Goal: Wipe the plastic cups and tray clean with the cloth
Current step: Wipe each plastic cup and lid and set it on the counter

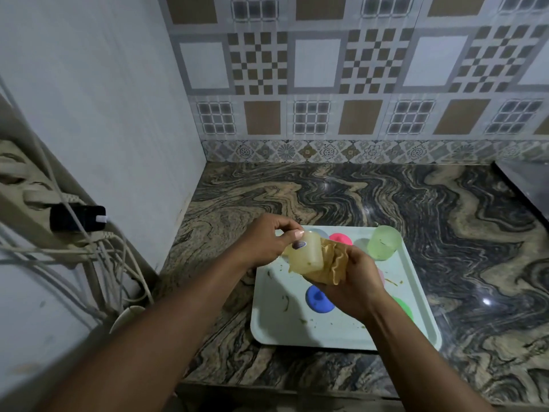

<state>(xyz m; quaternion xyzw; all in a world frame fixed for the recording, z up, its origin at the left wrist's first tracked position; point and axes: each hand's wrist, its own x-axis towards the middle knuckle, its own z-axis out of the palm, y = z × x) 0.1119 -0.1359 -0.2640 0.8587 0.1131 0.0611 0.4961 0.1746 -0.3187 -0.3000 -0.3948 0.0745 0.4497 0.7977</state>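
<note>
Count log, head view.

- Trays: one. I see a single pale tray [297,331].
- Cloths: one, a tan cloth [332,263].
- Cups: I count five plainly.
  - one yellowish cup [306,254]
  - one light green cup [383,242], far right on the tray
  - one pink cup [341,239], far
  - one blue cup [319,298], near
  - one bright green cup [404,307], near right, partly hidden by a wrist
- Possible cups: two. I cannot tell what the pale sliver [320,232] and the pinkish sliver [382,276] are.
- Hands: two, left hand [264,242] and right hand [356,281].
- Left of the counter: one black phone [77,218] and one power strip [20,185].
- Cables [118,263]: several, too tangled for me to count.
</note>
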